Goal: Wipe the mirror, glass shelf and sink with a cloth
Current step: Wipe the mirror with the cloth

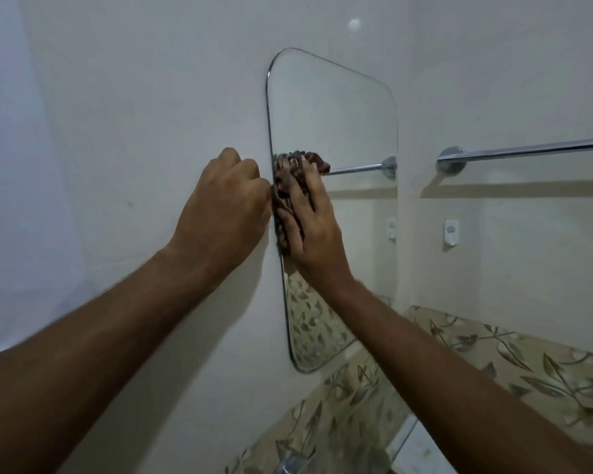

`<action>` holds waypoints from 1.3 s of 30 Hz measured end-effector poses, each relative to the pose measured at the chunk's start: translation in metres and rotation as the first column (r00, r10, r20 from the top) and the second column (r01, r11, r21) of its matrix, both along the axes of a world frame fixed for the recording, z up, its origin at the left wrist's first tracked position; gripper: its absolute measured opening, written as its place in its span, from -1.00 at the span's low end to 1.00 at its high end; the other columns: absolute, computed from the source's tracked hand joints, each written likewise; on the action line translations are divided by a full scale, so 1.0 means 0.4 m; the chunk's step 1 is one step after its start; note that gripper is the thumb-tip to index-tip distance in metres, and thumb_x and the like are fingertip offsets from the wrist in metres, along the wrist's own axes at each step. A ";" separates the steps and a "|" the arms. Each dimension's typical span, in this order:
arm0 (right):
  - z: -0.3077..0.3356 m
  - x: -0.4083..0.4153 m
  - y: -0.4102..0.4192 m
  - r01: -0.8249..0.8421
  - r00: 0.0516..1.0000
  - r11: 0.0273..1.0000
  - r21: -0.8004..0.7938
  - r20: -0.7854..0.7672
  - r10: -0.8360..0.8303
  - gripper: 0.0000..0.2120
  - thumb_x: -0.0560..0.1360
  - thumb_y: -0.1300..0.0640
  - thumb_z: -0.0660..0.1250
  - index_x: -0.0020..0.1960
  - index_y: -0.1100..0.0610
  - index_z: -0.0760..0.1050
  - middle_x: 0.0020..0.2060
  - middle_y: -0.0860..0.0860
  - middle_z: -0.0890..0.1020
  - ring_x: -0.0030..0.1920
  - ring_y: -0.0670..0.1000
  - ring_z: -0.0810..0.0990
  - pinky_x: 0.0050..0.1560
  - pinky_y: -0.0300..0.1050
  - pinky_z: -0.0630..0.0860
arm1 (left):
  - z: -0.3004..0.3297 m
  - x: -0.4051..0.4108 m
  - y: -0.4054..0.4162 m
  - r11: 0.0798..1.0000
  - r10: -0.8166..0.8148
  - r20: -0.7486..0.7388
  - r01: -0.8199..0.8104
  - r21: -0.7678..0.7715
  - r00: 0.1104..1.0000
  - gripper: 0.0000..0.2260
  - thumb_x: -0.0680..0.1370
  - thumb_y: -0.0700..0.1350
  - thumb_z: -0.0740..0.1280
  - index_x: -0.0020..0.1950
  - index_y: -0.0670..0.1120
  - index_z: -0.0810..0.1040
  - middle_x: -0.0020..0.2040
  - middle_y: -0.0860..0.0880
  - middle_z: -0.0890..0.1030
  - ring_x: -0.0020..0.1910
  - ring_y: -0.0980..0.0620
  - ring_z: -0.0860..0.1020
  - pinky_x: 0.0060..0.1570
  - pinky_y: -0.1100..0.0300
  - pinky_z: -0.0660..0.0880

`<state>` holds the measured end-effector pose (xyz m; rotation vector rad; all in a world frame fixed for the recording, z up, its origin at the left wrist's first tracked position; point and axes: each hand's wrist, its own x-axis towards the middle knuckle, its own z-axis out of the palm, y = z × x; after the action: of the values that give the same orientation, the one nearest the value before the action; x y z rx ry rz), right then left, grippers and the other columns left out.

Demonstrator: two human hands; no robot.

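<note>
Right hand [314, 220]: I see it laid flat on the cloth [288, 186], fingers straight and spread, pressing the cloth against the mirror [336, 131] near the mirror's left edge, about mid-height.
Left hand [226, 203]: curled into a fist at the mirror's left edge, knuckles against the white wall [134, 97]. Its fingertips are turned away from me, so I cannot tell whether they pinch the mirror's rim, a fold of cloth, or nothing.
Cloth: dark brown patterned, bunched; part lies under my right palm, and its own reflection doubles it in the glass, so its true outline is hard to make out.
Mirror: rounded-corner, frameless, fixed on the wall and seen at a steep angle. It reflects a towel rail and leaf-patterned tiles.
Glass shelf [404, 439]: only a slanted clear edge shows near the bottom, cut off by the frame and partly behind my right forearm.
Sink: I cannot make it out; just a blurred chrome fitting [291, 461] at the bottom edge.
Chrome towel rail [528, 150]: on the side wall at right, running out of frame.
Small white wall hook [451, 230]: below the rail, on the same wall.
Leaf-patterned tiles [493, 357]: band along the lower right.
</note>
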<state>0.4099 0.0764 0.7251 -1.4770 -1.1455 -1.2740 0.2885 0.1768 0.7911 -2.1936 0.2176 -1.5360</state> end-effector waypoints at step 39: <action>-0.580 -0.176 -0.045 -0.061 0.697 0.997 -0.037 -0.717 0.016 -0.57 0.67 0.12 0.17 0.53 0.09 0.30 0.57 0.12 0.18 0.56 0.07 0.21 0.50 -0.09 0.27 | -0.519 -0.091 -0.031 0.951 -0.177 -0.308 0.083 -0.297 0.935 -0.84 0.60 -0.18 0.25 -0.07 -0.19 0.59 -0.16 -0.15 0.55 -0.16 -0.12 0.45 -0.17 -0.02 0.42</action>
<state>0.3395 0.0585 0.4931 -1.7525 -0.6671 -0.5116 0.2523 0.1644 0.5837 -2.7118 0.2708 -1.3185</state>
